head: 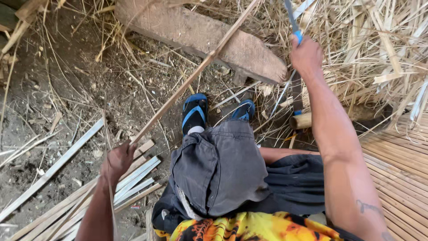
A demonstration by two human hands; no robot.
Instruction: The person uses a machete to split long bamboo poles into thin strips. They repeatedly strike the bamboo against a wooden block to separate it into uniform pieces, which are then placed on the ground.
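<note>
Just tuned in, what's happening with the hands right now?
A seated person grips one end of a long bamboo strip in the left hand. The right hand holds a blue-handled knife raised over a pile of shavings. More cut strips lie on the dirt by the left hand.

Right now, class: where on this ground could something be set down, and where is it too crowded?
Barest is the dirt patch between the stone slab, the sandalled feet and the cut strips by the left hand, though straw bits litter it. Crowded: the straw heap around the right hand and knife, and the strip pile.
</note>
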